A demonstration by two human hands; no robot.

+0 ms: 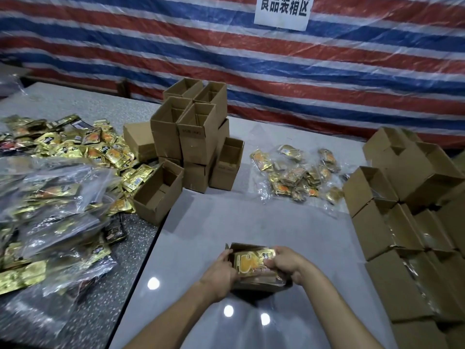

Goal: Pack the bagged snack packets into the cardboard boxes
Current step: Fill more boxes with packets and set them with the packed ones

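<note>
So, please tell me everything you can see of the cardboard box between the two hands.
The box is small, brown cardboard, open at the top with a flap up. It stands on the pale table. The left hand holds its left side; the right hand grips a gold packet with an orange picture, lying in its opening.
</note>
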